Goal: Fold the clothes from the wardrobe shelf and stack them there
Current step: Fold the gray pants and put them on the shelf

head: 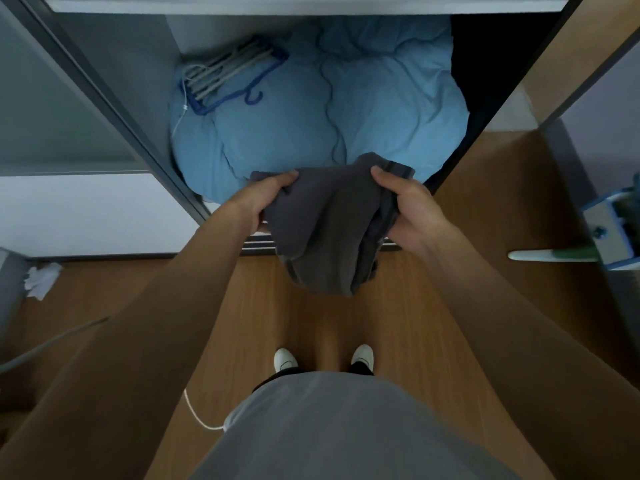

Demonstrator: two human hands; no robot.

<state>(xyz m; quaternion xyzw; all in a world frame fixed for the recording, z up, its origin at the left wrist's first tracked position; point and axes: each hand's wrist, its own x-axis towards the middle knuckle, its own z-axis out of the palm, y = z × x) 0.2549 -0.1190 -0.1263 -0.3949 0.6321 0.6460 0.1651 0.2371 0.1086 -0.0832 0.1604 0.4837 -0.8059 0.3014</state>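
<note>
A dark grey garment (325, 230) hangs bunched between my two hands, in front of the open wardrobe. My left hand (266, 199) grips its upper left edge, thumb on top. My right hand (408, 209) grips the upper right edge, where a darker waistband or hem shows. The cloth droops below both hands toward the floor. Behind it, in the wardrobe's lower compartment, lies a bulky light blue duvet (363, 109). A white shelf edge (277, 3) runs across the top of the view.
Blue and grey hangers (228, 77) lie on the duvet's left side. The sliding door frame (114, 109) stands at the left and a wooden panel (540, 64) at the right. On the wood floor are crumpled white paper (41, 278) at left and a white cable (197, 414).
</note>
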